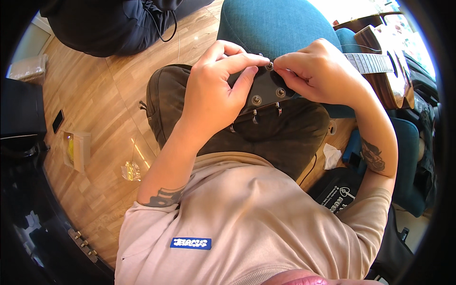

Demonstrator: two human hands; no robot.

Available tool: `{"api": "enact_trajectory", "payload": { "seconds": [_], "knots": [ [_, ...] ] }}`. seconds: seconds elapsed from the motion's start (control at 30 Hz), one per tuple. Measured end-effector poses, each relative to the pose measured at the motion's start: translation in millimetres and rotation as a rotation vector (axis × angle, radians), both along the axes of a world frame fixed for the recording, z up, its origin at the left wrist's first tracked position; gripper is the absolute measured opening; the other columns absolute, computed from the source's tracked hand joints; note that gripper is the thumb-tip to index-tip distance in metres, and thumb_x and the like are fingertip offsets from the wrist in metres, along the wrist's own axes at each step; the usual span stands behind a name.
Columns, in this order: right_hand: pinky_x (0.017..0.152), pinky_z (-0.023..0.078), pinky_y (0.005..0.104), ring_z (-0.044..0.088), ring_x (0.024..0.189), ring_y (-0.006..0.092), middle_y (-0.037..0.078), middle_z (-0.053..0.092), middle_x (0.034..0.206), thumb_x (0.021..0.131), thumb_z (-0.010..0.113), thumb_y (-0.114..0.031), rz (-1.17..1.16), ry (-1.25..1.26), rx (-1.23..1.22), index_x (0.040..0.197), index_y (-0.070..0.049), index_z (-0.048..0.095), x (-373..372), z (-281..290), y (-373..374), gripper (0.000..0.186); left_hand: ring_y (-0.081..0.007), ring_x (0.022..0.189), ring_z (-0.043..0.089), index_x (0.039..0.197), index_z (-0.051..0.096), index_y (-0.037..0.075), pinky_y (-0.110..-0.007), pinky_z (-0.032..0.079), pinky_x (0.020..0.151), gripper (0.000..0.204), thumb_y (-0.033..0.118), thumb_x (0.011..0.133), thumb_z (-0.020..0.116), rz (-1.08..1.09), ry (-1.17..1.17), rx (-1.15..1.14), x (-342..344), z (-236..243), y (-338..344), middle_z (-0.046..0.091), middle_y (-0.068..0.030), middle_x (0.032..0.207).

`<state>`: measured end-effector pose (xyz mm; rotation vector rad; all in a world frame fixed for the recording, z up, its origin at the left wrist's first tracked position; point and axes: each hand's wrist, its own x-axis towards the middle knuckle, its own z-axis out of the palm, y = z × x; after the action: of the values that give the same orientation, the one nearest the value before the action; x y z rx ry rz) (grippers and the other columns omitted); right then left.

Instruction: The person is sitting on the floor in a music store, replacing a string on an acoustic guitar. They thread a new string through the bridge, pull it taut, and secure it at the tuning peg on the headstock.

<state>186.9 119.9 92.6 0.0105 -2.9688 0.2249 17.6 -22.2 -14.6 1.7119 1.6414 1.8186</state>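
Note:
A black guitar headstock (pixel 266 88) rests over my dark trousers (pixel 228 140), with silver posts and tuners along its edge. My left hand (pixel 213 83) is curled round its left side, index finger reaching to the upper post (pixel 270 66) and thumb raised beside it. My right hand (pixel 313 71) is closed at that same post, thumb and index finger bunched together; whatever they pinch is too small to make out. The pale fretboard (pixel 368 62) of a wooden guitar (pixel 401 90) shows behind my right hand on the teal seating (pixel 275 26).
Someone in dark clothing (pixel 118 23) is at the upper left. On the wooden floor (pixel 104 118) lie a phone (pixel 58 120), a small wooden box (pixel 76 149), a crumpled wrapper (pixel 130 171) and white tissue (pixel 331 154). Glossy black furniture (pixel 28 204) lines the left; a black bag (pixel 327 190) sits right.

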Motion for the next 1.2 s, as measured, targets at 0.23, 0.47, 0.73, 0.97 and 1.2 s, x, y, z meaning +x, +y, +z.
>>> {"api": "enact_trajectory", "payload": {
  "seconds": [0.23, 0.47, 0.73, 0.97, 1.2],
  "knots": [
    [0.055, 0.049, 0.0443, 0.061, 0.056, 0.0375, 0.015, 0.060, 0.060, 0.084, 0.070, -0.010, 0.035, -0.072, -0.028, 0.076, -0.006, 0.069, -9, -1, 5, 0.009, -0.0151, 0.086, 0.065, 0.105, 0.083, 0.009, -0.028, 0.051, 0.077, 0.018, 0.001, 0.091, 0.076, -0.012, 0.006, -0.056, -1, 0, -4, 0.069, -0.0042, 0.093],
    [0.051, 0.039, 0.0334, 0.053, 0.051, 0.0214, 0.006, 0.058, 0.061, 0.083, 0.070, 0.000, 0.135, -0.215, -0.154, 0.088, -0.004, 0.073, -29, 12, 17, 0.007, -0.0123, 0.076, 0.050, 0.105, 0.080, 0.010, -0.027, 0.041, 0.068, 0.021, 0.004, 0.086, 0.078, 0.022, -0.015, -0.017, -2, -1, 0, 0.069, -0.0015, 0.090],
    [0.049, 0.036, 0.0278, 0.046, 0.052, 0.0059, -0.001, 0.056, 0.060, 0.093, 0.071, -0.008, -0.074, -0.431, -0.582, 0.089, 0.000, 0.072, -34, 18, 27, 0.008, -0.0127, 0.073, 0.044, 0.104, 0.079, 0.010, -0.028, 0.039, 0.066, 0.020, 0.004, 0.085, 0.078, 0.045, -0.009, -0.020, 0, 0, 0, 0.068, 0.0005, 0.087],
    [0.050, 0.036, 0.0252, 0.046, 0.056, 0.0016, -0.004, 0.058, 0.063, 0.095, 0.069, -0.009, -0.085, -0.381, -0.566, 0.092, 0.000, 0.073, -41, 15, 26, 0.010, -0.0134, 0.073, 0.044, 0.101, 0.079, 0.010, -0.028, 0.039, 0.066, 0.018, 0.006, 0.084, 0.077, 0.072, 0.021, -0.037, -1, -2, 0, 0.069, 0.0006, 0.087],
    [0.053, 0.038, 0.0226, 0.049, 0.060, 0.0002, -0.006, 0.062, 0.068, 0.097, 0.069, -0.010, -0.116, -0.402, -0.724, 0.095, 0.001, 0.074, -47, 4, 37, 0.012, -0.0127, 0.073, 0.044, 0.100, 0.078, 0.008, -0.028, 0.040, 0.066, 0.016, 0.006, 0.084, 0.077, 0.066, 0.036, -0.040, -1, 0, 0, 0.070, 0.0005, 0.088]
  ]
}}
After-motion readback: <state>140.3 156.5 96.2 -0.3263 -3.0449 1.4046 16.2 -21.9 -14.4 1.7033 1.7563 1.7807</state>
